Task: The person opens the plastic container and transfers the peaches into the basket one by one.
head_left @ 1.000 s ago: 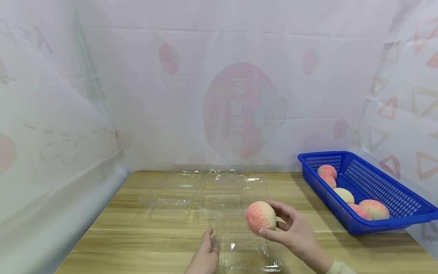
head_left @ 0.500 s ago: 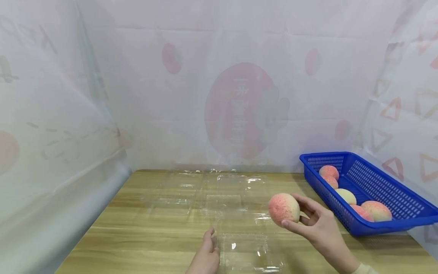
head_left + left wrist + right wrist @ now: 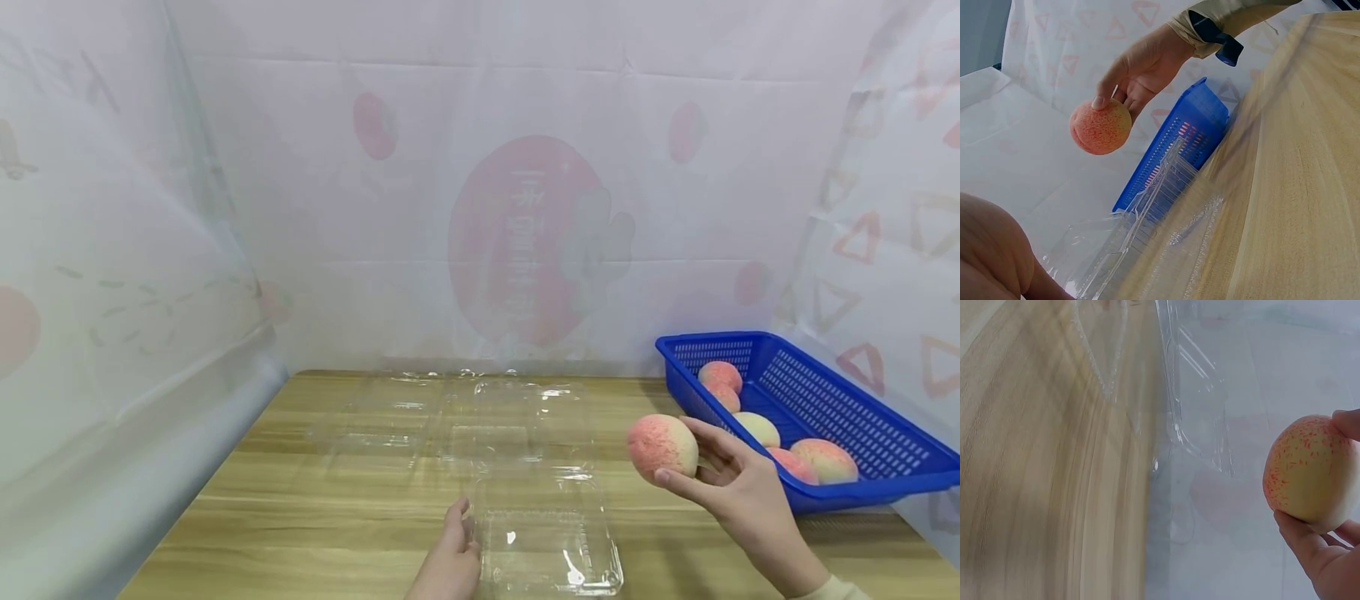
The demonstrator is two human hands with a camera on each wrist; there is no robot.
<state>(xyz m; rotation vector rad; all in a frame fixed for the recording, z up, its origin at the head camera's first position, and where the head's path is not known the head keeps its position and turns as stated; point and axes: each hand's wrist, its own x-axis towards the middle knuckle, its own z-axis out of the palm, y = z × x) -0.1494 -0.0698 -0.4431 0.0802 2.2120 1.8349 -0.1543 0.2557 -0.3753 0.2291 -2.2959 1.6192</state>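
My right hand holds a pink-and-cream peach in the air, thumb on the near side and fingers behind it. In the right wrist view, the peach shows its cream side between thumb and fingers. Lower down, a clear plastic clamshell box lies with its lid folded back. My left hand rests against the box's left side with fingers extended; part of it is out of frame. The left wrist view shows the base of that hand beside the clear box.
A blue perforated basket at the right holds several more peaches. More clear plastic boxes stand at the back of the wooden table. White printed sheets enclose the back and sides.
My right hand has carried the peach rightward and slightly up, from above the near clear box to beside the blue basket. The left hand stays at the box's side.
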